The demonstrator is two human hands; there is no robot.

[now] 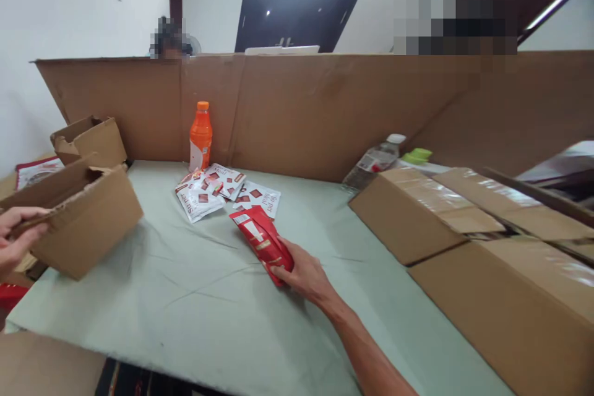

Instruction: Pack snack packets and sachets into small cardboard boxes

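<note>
My right hand (301, 269) is closed around the near end of a red packet (262, 241) in the middle of the table. At the left edge, my left hand (21, 235) pinches the rim of an open cardboard box (90, 223), which stands tilted at the table's left side. Just beyond the red packet lie several white packets with brown squares printed on them (204, 195), some overlapping. What the box holds is hidden by its walls.
An orange bottle (201, 136) stands behind the white packets. A clear bottle (374, 164) leans at the right, beside taped cardboard boxes (501, 297). Another open box (95, 142) sits at the back left. A tall cardboard panel (297, 114) closes off the far side; two people are behind it.
</note>
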